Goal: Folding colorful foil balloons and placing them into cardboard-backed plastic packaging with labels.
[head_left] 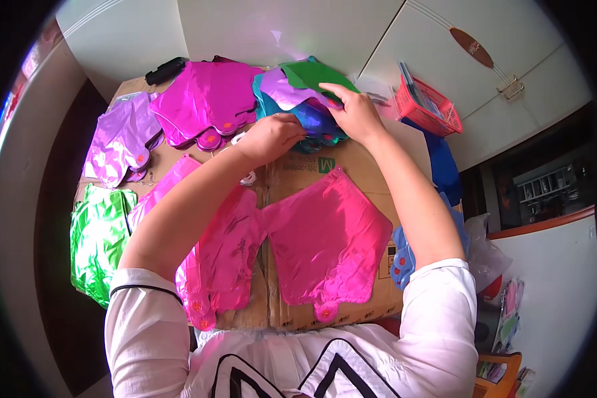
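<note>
My left hand is at the front edge of a pile at the far middle of the cardboard. Its fingers are pinched together at a shiny blue flat foil balloon. Over the pile's right side is my right hand, thumb and index finger apart, the index stretched across the sheets. Beneath its fingertips lie a lilac foil balloon and a green one; the thumb's contact is unclear. Nearer me, a flat pink foil balloon with a round tab is spread out. Another pink one is partly under my left forearm.
Magenta foil balloons are stacked far left, beside lilac ones; a green one hangs at the left edge. A red plastic basket stands back right. White cabinet doors close off the back.
</note>
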Action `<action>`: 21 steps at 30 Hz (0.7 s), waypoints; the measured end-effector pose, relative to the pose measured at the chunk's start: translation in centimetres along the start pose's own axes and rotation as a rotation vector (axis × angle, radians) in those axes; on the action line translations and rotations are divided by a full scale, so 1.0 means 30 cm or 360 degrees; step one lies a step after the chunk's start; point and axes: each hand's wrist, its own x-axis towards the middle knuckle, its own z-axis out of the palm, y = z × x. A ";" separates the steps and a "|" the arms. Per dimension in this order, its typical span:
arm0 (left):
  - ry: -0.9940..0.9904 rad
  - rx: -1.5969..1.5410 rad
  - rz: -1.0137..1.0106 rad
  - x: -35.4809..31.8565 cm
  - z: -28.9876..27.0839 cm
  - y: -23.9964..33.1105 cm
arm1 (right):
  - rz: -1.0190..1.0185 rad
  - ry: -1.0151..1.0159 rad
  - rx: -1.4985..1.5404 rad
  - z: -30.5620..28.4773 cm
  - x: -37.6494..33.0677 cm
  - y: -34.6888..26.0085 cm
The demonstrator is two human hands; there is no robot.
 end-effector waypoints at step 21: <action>-0.0086 -0.0695 -0.0623 0.084 0.029 -0.035 | -0.0134 -0.0250 0.0182 0.024 0.004 0.042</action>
